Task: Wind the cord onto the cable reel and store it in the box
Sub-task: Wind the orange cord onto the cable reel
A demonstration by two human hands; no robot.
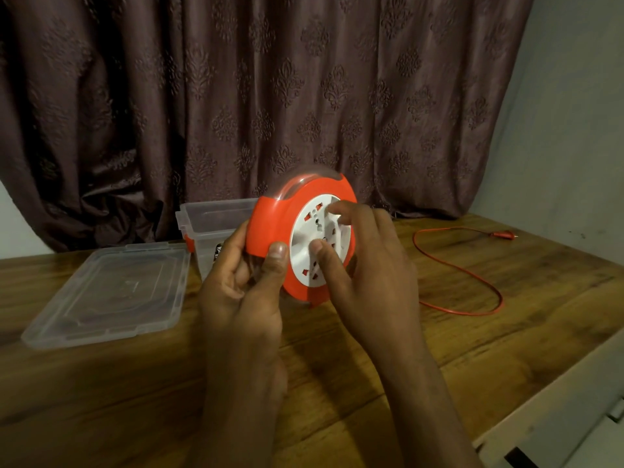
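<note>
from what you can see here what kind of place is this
Probably a room in a home, not a workshop. A heavy patterned curtain hangs behind a wooden table, with a plain wall to the right. On the table are a clear plastic box and its lid.

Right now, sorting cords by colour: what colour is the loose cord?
Orange-red cord, plainest in the head view.

We note the reel (305, 238) upright on the table (472, 332); box (211, 228) behind it, lid (108, 295) left, cord (472, 275) right.
</note>
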